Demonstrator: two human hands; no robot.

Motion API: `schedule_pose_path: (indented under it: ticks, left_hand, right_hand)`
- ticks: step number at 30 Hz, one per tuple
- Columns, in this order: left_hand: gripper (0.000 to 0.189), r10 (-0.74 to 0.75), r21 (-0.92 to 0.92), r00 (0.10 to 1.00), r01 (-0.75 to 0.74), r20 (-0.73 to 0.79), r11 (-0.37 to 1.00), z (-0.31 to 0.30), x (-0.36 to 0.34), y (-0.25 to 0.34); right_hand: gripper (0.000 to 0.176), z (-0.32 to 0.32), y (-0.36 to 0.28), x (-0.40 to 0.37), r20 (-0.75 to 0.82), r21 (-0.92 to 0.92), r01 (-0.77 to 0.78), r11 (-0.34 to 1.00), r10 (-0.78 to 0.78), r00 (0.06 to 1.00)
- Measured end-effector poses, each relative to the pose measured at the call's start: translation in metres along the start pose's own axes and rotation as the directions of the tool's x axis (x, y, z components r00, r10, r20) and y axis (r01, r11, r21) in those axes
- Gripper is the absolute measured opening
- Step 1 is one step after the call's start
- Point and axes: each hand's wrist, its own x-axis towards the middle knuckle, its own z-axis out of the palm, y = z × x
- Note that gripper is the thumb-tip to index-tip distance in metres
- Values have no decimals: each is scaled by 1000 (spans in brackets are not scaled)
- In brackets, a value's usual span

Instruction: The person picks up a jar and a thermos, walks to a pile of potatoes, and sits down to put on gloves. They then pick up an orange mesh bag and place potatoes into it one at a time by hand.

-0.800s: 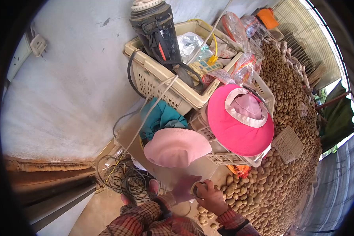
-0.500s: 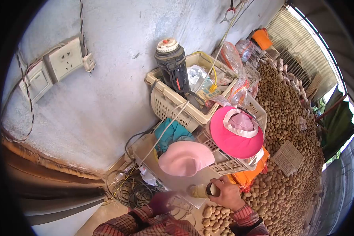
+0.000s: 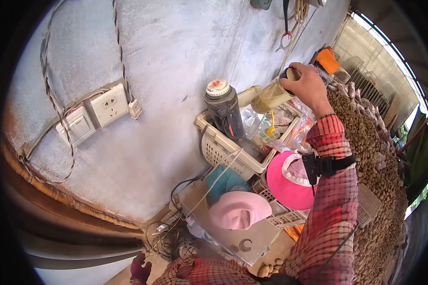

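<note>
No legible txt, brand, no. or sign, incl. on held container point(image 3: 271, 97) & flask point(image 3: 225, 115).

From the remote station, I registered two supporting surfaces. The low counter point(image 3: 264, 240) had a flat, grey-brown top bearing a dark crescent mark near its front corner. A pale pink hat point(image 3: 241, 210) lay on it, brim overlapping a teal cloth point(image 3: 227, 184). Below, the tan floor point(image 3: 281, 245) carried tangled cables point(image 3: 166, 244) on the left, loose potatoes point(image 3: 270, 269) just beyond the counter's edge, and a large potato pile point(image 3: 385, 232) on the right.
</note>
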Motion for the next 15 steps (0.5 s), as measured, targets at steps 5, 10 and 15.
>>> schedule_pose_path:
  ticks: [5, 10, 15]
  left_hand:
    - [59, -119, -128, 987, 132, 107, 983, 39, -23, -55]
    - [57, -240, -44, 970, 239, -24, 970, 50, -57, -36]
    - [58, -401, -90, 913, 407, 75, 909, 68, -66, -27]
  right_hand:
    - [59, 116, 23, 75, 221, -5, -60, 998, 59, 973]
    - [61, 203, 38, 84, 407, -176, -51, 983, 120, 906]
    - [59, 257, 60, 78, 528, -176, -20, 984, 112, 842]
